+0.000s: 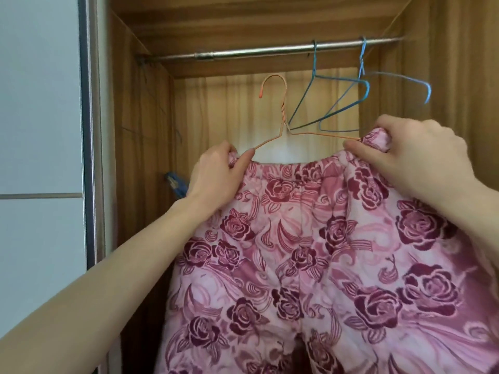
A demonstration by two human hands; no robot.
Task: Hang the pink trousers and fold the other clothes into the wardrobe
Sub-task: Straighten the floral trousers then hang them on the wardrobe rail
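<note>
The pink trousers point(310, 265), printed with dark roses, are held up in front of the open wardrobe point(140, 117), their waistband stretched between the two hands. The left hand point(216, 174) is closed on the left end of the waistband, with the fingers curled over the bunched fabric and the thumb laid against the left arm of an orange wire hanger point(280, 114). The right hand point(415, 157) is closed on the right end in the same way — fabric is gathered under the fingers, and the hanger's right arm runs into that fold. The hanger's shoulders are tucked into the waistband, while its hook stands free below the metal rail point(270, 51), not caught on it. Two blue wire hangers point(351, 101) are hung from the rail further right, just behind the orange one. A blue clip point(175, 184) is seen low on the wardrobe's left wall — partly hidden by the left wrist.
</note>
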